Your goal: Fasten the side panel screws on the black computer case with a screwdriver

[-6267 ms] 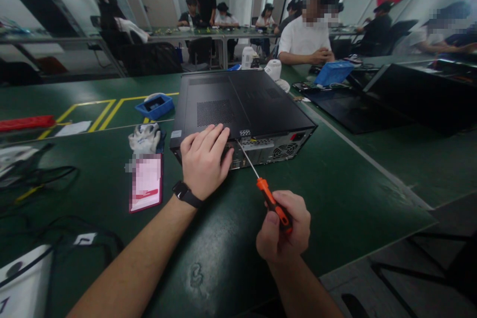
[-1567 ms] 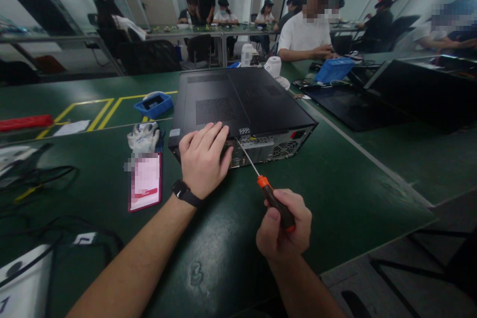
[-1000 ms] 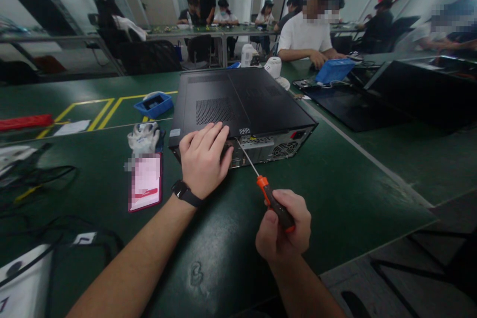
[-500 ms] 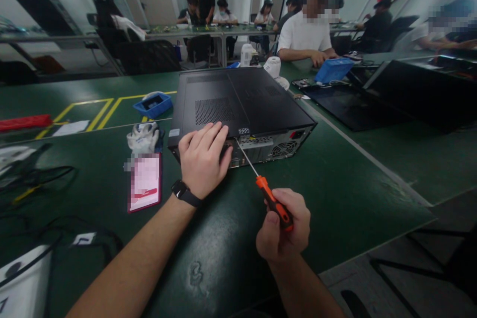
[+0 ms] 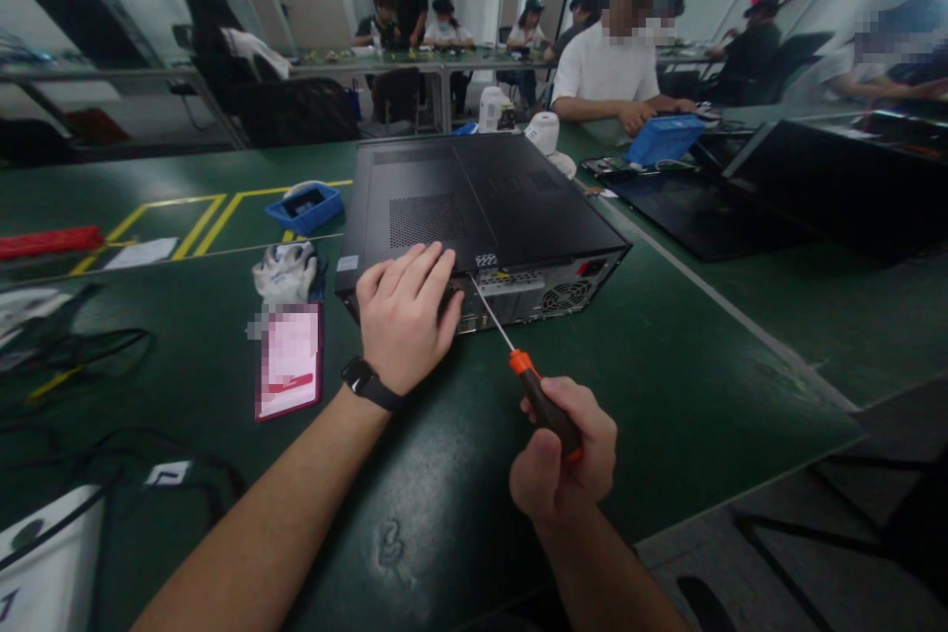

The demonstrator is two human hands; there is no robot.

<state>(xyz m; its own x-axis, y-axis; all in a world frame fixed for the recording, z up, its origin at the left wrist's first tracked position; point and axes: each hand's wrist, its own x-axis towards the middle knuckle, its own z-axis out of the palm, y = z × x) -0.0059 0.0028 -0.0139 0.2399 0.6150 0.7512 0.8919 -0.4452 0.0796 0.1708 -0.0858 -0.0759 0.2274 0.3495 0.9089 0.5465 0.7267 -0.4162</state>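
Observation:
A black computer case [image 5: 518, 188] lies flat on the green table [image 5: 711, 375], its rear side with a fan grille facing me. My left hand [image 5: 407, 316] rests on the case's near left edge, fingers over the top and thumb down at the rear panel. The fingers lie flat and hold nothing I can see. My right hand [image 5: 567, 449] is closed round the handle of an orange and black screwdriver [image 5: 544, 400]. Its shaft slants up and left, and the tip meets the rear panel just right of my left thumb.
Left of the case are a blue tray [image 5: 305, 207], crumpled gloves [image 5: 287, 272] and a pink-edged phone or tablet [image 5: 290, 360]. Cables lie at far left. Dark panels [image 5: 703, 207] and a blue box [image 5: 665, 138] are at right, with a person seated behind.
The screwdriver's handle has turned in my right hand, showing a dark side now. My left hand keeps its place on the case. The seated person's hands have shifted slightly at the blue box.

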